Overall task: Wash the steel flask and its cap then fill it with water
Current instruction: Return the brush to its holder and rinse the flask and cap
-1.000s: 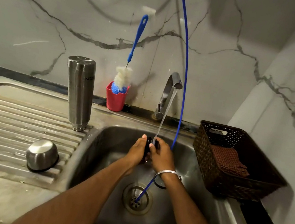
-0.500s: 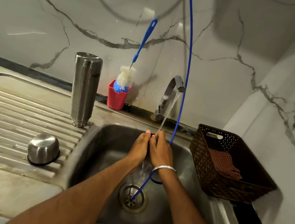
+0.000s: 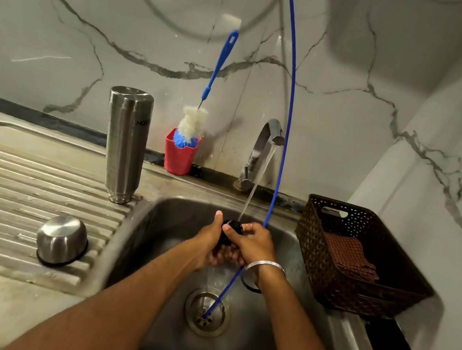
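Both hands hold a small black cap part under the running tap, over the sink.

The sink (image 3: 137, 239) carries a ribbed drainboard on its left. The steel flask (image 3: 125, 145) stands mouth-down on that drainboard; its steel cap (image 3: 61, 240) lies nearer, well apart. Water from the tap (image 3: 263, 146) falls onto the hands. The left hand (image 3: 208, 243) and right hand (image 3: 255, 245) curl their fingers around the black part (image 3: 231, 228), thumbs on top.
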